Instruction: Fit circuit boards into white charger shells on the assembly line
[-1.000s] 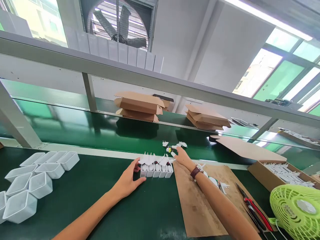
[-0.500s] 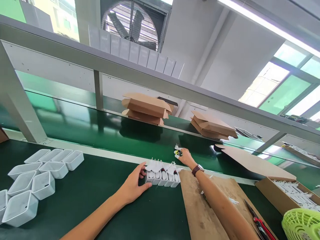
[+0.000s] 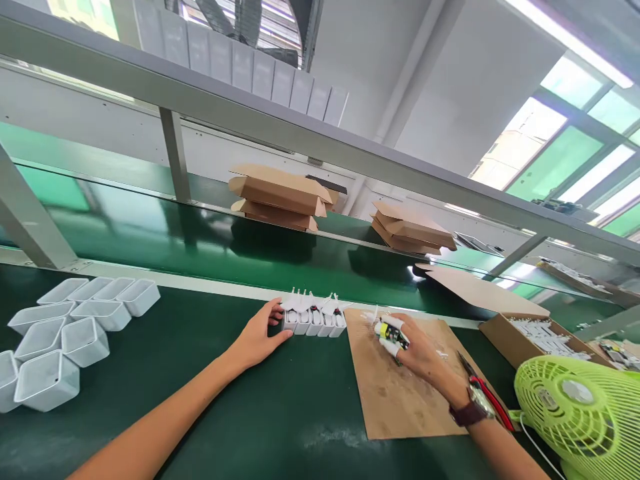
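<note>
On the dark green worktop (image 3: 280, 413), seen from the head camera, a row of five small white cases (image 3: 314, 328) stands near the middle, with white plug pieces (image 3: 294, 304) sticking up along its back. The left hand (image 3: 256, 335) curves round the row's left end, thumb apart from the fingers at the near corner; how firmly it presses, I cannot tell. Right of the row, above a brown cardboard sheet (image 3: 400, 413), the right hand (image 3: 417, 350) pinches a small circuit board (image 3: 399, 335), which has a yellow part on it. Loose white pieces (image 3: 370, 316) lie just beyond the fingertips. Red-handled pliers (image 3: 485, 392) rest at the sheet's right side, near a lime-green fan (image 3: 560, 393).

The board is probably best gripped lightly by its edges, so that nothing mounted on it bends. A gentle brace from the left hand looks enough to steady the cases; a hard push could skew the row. The loose pieces call for some clearance, since the board could snag on them.
</note>
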A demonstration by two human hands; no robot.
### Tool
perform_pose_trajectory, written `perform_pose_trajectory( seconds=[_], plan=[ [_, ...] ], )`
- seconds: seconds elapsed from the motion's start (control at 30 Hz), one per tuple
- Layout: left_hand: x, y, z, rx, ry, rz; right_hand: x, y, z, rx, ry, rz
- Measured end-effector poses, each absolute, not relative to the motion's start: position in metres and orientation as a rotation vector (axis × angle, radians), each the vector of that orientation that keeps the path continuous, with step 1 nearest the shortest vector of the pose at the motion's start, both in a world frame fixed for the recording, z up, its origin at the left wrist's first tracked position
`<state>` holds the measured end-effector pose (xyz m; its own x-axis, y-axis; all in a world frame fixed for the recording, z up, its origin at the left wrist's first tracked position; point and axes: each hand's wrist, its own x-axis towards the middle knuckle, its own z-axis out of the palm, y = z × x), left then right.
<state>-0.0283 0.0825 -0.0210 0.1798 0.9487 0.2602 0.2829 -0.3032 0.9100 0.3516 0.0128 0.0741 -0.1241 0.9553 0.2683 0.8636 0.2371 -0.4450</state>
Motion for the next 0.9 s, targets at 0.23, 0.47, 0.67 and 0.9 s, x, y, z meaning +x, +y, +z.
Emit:
perform_pose_trajectory(
  seconds=[0.23, 0.47, 0.67, 0.9],
  plan=[
    [-0.02, 0.069, -0.019, 1.633, 1.301, 1.213, 0.308, -0.032, 0.058, -1.568, -2.04, 0.346],
    [-0.007, 0.063, -0.011, 1.587, 1.396, 1.248, 0.245, 0.056, 0.029, -1.59, -1.672, 0.853],
    [-0.005, 0.118, 0.006, 1.537, 1.437, 1.356, 0.225, 0.123, 0.022, -1.544, -1.598, 0.839],
    [-0.001, 0.182, 0.012, 1.458, 1.484, 1.296, 0.21, 0.183, 0.036, -1.399, -1.564, 0.829]
  ],
)
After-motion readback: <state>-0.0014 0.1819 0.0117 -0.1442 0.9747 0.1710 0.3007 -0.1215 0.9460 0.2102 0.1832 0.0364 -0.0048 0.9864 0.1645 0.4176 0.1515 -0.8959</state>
